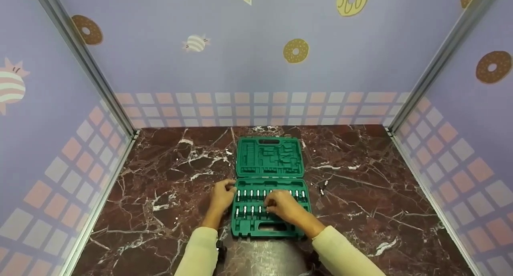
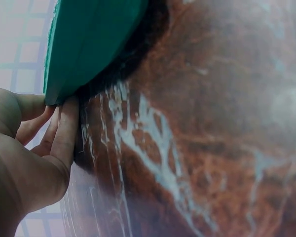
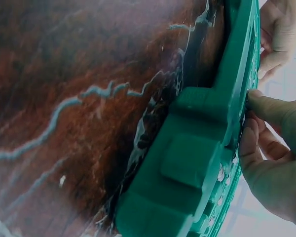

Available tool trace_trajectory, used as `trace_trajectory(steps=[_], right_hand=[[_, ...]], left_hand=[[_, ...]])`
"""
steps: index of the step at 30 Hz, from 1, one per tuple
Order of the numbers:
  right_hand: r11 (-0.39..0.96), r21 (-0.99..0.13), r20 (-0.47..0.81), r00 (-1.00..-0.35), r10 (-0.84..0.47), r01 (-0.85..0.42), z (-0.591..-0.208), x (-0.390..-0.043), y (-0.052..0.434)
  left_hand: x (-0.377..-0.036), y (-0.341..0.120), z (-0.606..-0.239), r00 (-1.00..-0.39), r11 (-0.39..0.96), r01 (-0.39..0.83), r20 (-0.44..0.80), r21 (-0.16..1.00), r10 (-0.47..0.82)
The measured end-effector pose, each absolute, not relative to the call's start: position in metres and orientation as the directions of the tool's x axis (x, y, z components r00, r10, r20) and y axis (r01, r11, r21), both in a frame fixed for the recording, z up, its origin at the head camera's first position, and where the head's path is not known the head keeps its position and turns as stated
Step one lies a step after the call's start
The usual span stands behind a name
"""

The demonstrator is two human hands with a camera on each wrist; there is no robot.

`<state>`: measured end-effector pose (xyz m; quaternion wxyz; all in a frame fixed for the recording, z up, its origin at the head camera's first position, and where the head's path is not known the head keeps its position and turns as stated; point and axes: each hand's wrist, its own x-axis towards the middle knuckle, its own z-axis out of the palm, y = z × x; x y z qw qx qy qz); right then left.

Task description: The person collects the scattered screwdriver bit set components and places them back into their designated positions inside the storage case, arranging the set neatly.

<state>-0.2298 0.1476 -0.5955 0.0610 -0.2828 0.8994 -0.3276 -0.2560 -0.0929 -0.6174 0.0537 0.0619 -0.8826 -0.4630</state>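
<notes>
A green tool case (image 1: 242, 229) lies opened flat on the marble-patterned table, its lid (image 1: 297, 157) folded back. Two rows of small silver-and-dark socket bits (image 1: 251, 193) stand in the base slots. At the case's left edge, my left hand (image 1: 222, 195) holds the rim; the thumb is on top and the fingers are against the side in the left wrist view. Over the bit rows is my right hand (image 1: 285, 205), thumb and fingers pinched together at the case surface. A small dark piece shows at those fingertips in the right wrist view, mostly hidden.
A few loose bits (image 1: 323, 187) lie on the table (image 1: 360, 212) just right of the case. Patterned panels (image 1: 256, 67) wall the table at the back and both sides. The lid's moulded recesses face up.
</notes>
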Motion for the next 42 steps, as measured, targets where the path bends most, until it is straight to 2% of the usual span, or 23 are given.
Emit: trace_trajectory(steps=[7, 18, 33, 42], right_hand=[[0.644, -0.638, 0.015, -0.843, -0.538, -0.423, -0.589, -0.236, 0.145], [0.723, -0.565, -0.092, -0.840, -0.534, -0.398, -0.582, -0.246, 0.140], [0.681, -0.614, -0.065, -0.834, -0.547, -0.399, -0.588, -0.250, 0.145], [0.662, -0.603, 0.012, -0.835, -0.551, -0.445, -0.593, -0.243, 0.147]], left_hand=[[-0.256, -0.093, -0.618, -0.989, 0.549, -0.057, 0.028, 0.834, -0.146], [-0.256, -0.093, -0.621, -0.986, 0.566, -0.054, 0.046, 0.822, -0.161], [-0.257, -0.094, -0.620, -0.988, 0.552, -0.062, 0.027, 0.831, -0.151], [-0.260, -0.095, -0.620, -0.987, 0.546, -0.051, 0.041, 0.836, -0.156]])
